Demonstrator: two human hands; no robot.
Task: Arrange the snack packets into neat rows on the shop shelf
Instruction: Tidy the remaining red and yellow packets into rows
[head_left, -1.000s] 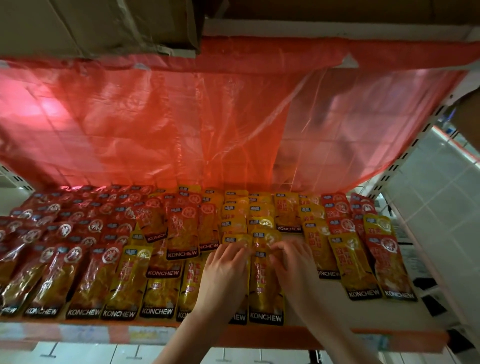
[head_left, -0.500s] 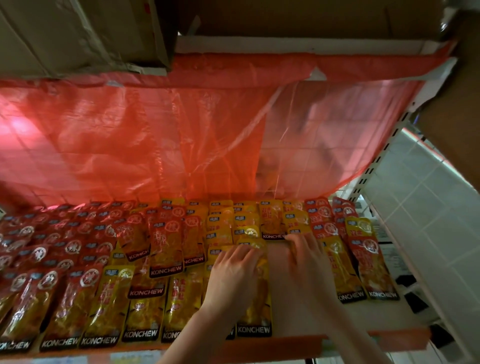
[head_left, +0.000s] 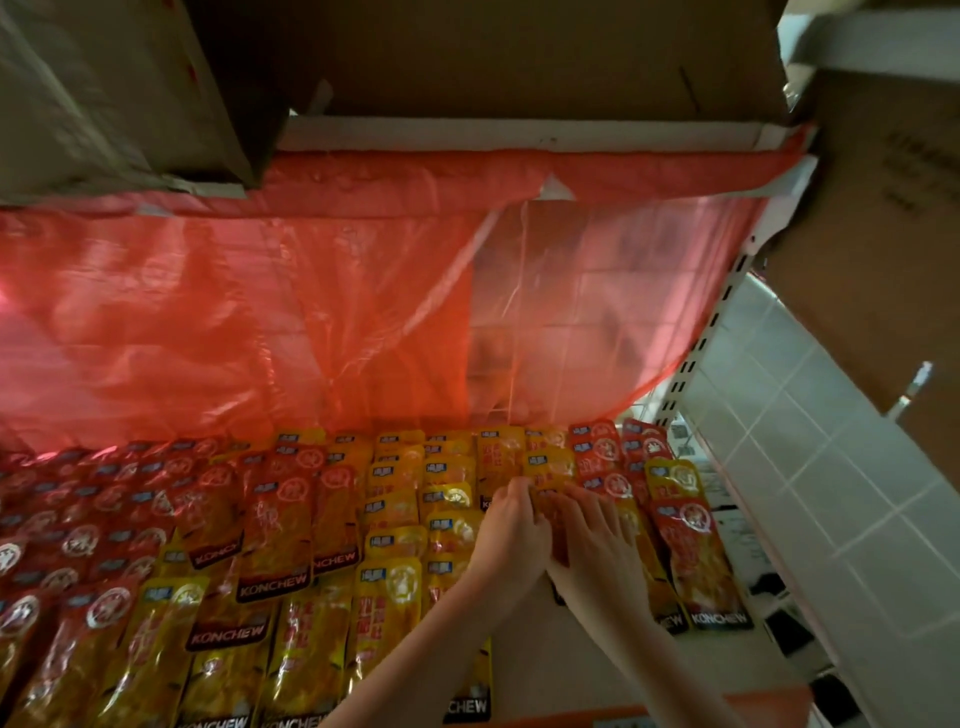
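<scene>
Before you, the shelf (head_left: 582, 670) carries snack packets (head_left: 384, 603) in overlapping rows from its front edge back to the plastic sheet (head_left: 234, 322) hanging behind them. Your left hand (head_left: 511, 535) and right hand (head_left: 592, 545) lie side by side, touching, on packets right of centre. Further packets (head_left: 685, 551) lie right of your right hand. Cardboard boxes (head_left: 519, 52) sit on the shelf above; a tiled wall (head_left: 831, 467) stands right.

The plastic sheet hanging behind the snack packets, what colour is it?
Translucent red, seen in the head view.
</scene>
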